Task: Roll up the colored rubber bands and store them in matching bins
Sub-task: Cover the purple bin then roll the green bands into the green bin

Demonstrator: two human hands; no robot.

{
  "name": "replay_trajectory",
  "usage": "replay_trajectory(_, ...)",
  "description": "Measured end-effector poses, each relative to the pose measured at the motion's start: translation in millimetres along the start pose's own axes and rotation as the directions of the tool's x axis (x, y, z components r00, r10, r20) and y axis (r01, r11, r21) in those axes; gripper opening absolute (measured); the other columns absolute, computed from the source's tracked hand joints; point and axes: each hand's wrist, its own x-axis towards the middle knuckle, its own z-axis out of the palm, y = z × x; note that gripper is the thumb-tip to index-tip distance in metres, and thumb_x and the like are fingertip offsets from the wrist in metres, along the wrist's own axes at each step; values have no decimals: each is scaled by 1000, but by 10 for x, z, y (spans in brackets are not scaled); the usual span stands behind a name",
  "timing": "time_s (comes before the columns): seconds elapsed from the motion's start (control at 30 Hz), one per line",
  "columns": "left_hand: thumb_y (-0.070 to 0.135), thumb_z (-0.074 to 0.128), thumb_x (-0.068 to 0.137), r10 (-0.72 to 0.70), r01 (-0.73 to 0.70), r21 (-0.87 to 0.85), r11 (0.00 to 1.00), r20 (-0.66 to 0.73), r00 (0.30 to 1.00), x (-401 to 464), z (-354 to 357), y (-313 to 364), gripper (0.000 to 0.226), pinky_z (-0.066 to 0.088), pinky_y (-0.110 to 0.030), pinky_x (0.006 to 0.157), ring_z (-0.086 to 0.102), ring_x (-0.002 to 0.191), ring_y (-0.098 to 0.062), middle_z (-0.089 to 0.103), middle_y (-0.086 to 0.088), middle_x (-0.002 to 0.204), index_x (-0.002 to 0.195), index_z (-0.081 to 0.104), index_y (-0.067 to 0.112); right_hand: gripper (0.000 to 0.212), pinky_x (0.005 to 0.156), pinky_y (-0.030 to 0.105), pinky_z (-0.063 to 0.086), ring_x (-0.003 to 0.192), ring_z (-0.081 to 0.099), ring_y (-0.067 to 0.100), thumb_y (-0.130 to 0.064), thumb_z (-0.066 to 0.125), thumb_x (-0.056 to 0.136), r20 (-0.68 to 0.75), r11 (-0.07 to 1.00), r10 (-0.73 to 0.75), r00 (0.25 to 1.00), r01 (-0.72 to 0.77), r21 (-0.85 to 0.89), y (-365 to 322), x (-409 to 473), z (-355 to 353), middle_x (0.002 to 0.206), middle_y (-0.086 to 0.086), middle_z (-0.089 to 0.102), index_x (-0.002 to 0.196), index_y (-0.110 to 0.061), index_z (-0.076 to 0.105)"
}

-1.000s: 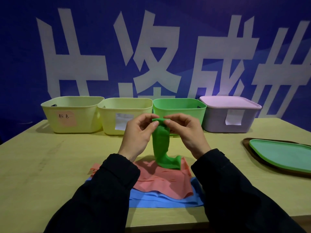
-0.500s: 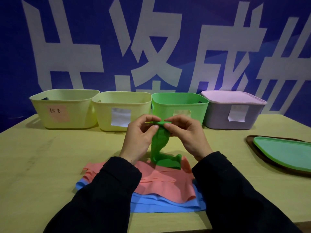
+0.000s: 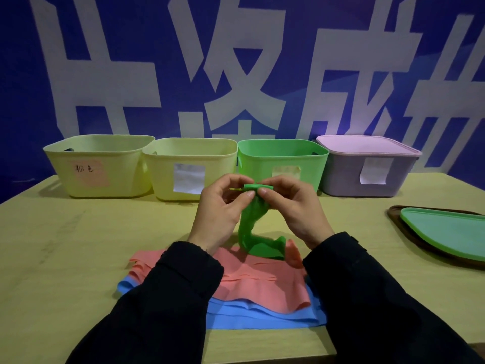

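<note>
A green rubber band (image 3: 252,224) hangs from both my hands above the table, its lower end resting on a pink band (image 3: 262,282). My left hand (image 3: 223,208) and my right hand (image 3: 291,206) pinch its folded top edge between thumbs and fingers. Under the pink band lies a blue band (image 3: 262,315). Along the back stand two yellow bins (image 3: 97,166) (image 3: 191,166), a green bin (image 3: 283,158) and a lidded purple bin (image 3: 367,169).
A green lid (image 3: 446,229) lies on a dark tray (image 3: 393,214) at the right edge of the wooden table (image 3: 65,245). A blue wall with large white characters rises behind the bins.
The green band's top edge has been folded over a little more between my fingers. The hanging part looks slightly shorter. My head moved closer, so the bins appear lower and larger.
</note>
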Motion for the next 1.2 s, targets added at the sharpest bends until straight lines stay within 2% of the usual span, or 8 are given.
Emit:
replay_trajectory(0.17,26,71,94,69,-50,203,978,-90,994,-36,3,-3,11,52,-27,67,60,71,-15,64,1,78,91,65,18,19,80,36,57,85,72,16,-11,75,88,-138,985,-146,980,131,-111,-38,-23,-20,90,-3,75,100,-25,74)
replay_trajectory(0.27,44,65,92,-88,88,26,996,-3,996,-62,64,25,35,54,-30,66,63,68,-10,68,0,74,89,70,10,20,82,33,59,87,71,13,-11,78,86,-113,932,-273,955,234,-276,-72,-70,50,92,-6,73,103,-17,70)
replay_trajectory(0.37,36,65,95,-172,167,-162,973,-17,985,-33,58,32,30,59,-34,77,70,86,-19,74,-18,96,102,72,8,14,83,30,55,93,69,10,-11,78,85,-4,865,-352,936,323,-385,-115,-126,140,98,-6,73,97,-11,71)
replay_trajectory(0.47,19,61,100,-150,151,-148,978,18,989,-14,-11,11,17,62,-35,79,72,93,-23,73,-17,103,106,70,6,8,84,28,52,98,68,9,-18,72,90,-21,916,-295,955,276,-293,-181,-93,102,103,-7,74,97,-14,72)
replay_trajectory(0.6,14,57,101,-87,96,-49,994,172,981,-32,-7,8,15,60,-32,75,74,94,-24,73,-14,101,109,65,5,40,99,28,49,121,60,10,-14,59,90,98,990,-79,992,90,-107,-194,4,-64,129,-8,66,128,-24,64)
replay_trajectory(0.73,18,64,97,-47,43,26,999,206,977,-55,-12,29,17,58,-29,70,73,79,-19,74,-12,93,107,66,5,25,83,23,52,93,68,11,-12,63,88,218,995,73,973,-86,54,-122,-16,-97,104,-2,74,111,-10,70)
replay_trajectory(0.97,31,77,84,-22,12,94,995,99,995,-30,-59,-5,30,60,-38,68,72,74,-27,70,-12,82,94,61,8,21,60,24,41,68,47,11,-4,66,79,75,995,37,997,-44,93,-156,-27,-96,74,-3,50,84,-17,51)
replay_trajectory(1.2,17,71,91,3,-4,10,1000,86,996,-3,-105,37,9,61,-30,73,71,86,-18,72,-6,99,99,68,15,11,48,25,34,53,43,11,-18,68,81,137,984,141,980,-155,92,-231,-73,-67,68,1,55,84,-27,74)
